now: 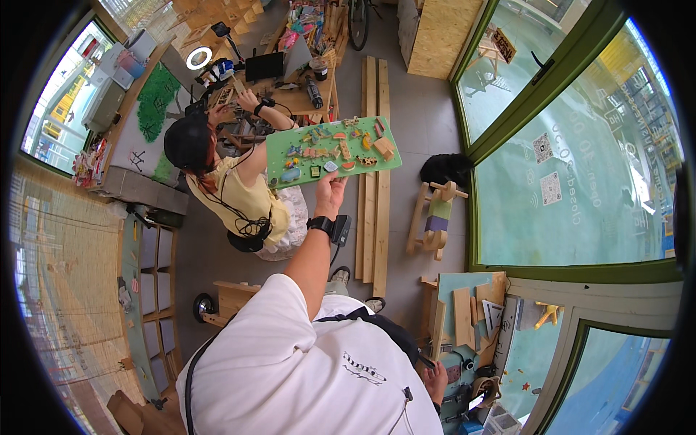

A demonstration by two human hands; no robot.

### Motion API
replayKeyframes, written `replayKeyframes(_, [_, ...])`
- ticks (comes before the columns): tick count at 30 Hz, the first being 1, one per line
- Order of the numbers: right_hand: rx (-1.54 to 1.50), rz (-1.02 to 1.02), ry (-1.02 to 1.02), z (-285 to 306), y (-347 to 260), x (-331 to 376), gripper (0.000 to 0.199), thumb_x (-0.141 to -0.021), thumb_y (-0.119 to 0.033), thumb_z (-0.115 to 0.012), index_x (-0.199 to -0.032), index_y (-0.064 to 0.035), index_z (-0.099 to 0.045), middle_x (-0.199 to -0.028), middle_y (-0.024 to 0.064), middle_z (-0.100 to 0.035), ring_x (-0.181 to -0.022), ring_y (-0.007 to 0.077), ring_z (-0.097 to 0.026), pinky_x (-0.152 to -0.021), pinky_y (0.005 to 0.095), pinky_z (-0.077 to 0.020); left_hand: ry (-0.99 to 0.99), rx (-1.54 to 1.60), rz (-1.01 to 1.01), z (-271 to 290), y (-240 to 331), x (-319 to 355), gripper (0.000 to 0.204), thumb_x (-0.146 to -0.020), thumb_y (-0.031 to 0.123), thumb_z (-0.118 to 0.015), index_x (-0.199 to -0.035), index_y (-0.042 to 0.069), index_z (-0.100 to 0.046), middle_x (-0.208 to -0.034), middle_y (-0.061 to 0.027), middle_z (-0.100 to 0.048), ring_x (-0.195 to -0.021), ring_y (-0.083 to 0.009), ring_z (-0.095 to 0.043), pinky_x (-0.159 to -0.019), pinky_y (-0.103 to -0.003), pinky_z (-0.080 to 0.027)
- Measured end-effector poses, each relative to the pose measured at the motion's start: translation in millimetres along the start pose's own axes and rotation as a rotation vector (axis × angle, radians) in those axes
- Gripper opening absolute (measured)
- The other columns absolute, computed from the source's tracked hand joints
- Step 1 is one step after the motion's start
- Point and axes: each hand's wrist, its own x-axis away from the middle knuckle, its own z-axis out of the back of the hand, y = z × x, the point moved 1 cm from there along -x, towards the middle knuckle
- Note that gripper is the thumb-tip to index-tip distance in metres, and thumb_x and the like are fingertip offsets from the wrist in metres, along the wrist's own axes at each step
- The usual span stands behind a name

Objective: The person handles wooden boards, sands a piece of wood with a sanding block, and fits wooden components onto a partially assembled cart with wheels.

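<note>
My left hand (330,194), with a black watch on the wrist, grips the near edge of a green board (384,134) and holds it raised. Small colourful wooden figures (344,145) cover the board, with a plain wooden block (384,148) at its right end. Low on the right, beside a workbench, is my right hand (436,378). Its fingers look curled near the end of a black strap (415,351); what they hold is unclear.
Just left of the board, a person in a yellow top (235,196) works at a cluttered wooden table (330,87). Long planks (375,217) lie on the floor. A wooden rocking toy (437,217) and a black dog-like animal (444,169) are near the green-framed glass door (473,210).
</note>
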Motion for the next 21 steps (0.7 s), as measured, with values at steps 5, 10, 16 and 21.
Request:
replayKeyframes(5, [0.025, 0.002, -0.024, -4.2, -4.2, -9.1, 0.029, -0.1, -0.029, -0.062, -0.123, -0.0136, -0.058, -0.112, 0.0015, -0.067, -0.098, 0.0171, -0.06, -0.087, 0.0365, -0.0514, 0.034, 0.135, -0.031, 9.9, 13.8, -24.8, 0.033, -0.091, -0.013, -0.052, -0.122, -0.002, -0.053, -0.125, -0.015, -0.061, -0.122, -0.0328, -0.059, -0.118, -0.06, -0.037])
replayKeyframes(10, [0.052, 0.022, -0.019, -5.2, -11.7, -10.4, 0.03, -0.1, -0.029, -0.062, -0.124, -0.0131, -0.058, -0.112, 0.0015, -0.067, -0.098, 0.0177, -0.059, -0.088, 0.0371, -0.0512, 0.006, 0.109, -0.07, -8.2, 8.6, -16.4, 0.019, -0.093, -0.009, -0.054, -0.111, -0.003, -0.054, -0.11, -0.0122, -0.063, -0.105, -0.0268, -0.064, -0.12, -0.053, -0.037])
replayKeyframes(16, [0.056, 0.013, -0.011, -10.4, -12.4, -19.3, 0.028, -0.1, -0.03, -0.062, -0.122, -0.0142, -0.059, -0.11, 0.0018, -0.068, -0.096, 0.018, -0.059, -0.087, 0.0369, -0.0516, 0.042, 0.105, -0.114, -28.6, 13.3, -9.6, 0.01, -0.094, -0.008, -0.055, -0.102, -0.002, -0.053, -0.093, -0.0063, -0.057, -0.084, -0.0203, -0.06, -0.122, -0.052, -0.034])
replayKeyframes(21, [0.024, -0.022, 0.008, -11.5, -15.0, -20.9, 0.025, -0.1, -0.029, -0.062, -0.12, -0.0144, -0.06, -0.108, 0.0015, -0.068, -0.092, 0.0172, -0.059, -0.083, 0.0356, -0.0537, 0.078, 0.09, -0.103, -35.1, 14.4, -10.2, 0.009, -0.095, -0.008, -0.055, -0.103, -0.004, -0.052, -0.094, -0.0074, -0.057, -0.084, -0.0202, -0.061, -0.122, -0.052, -0.034])
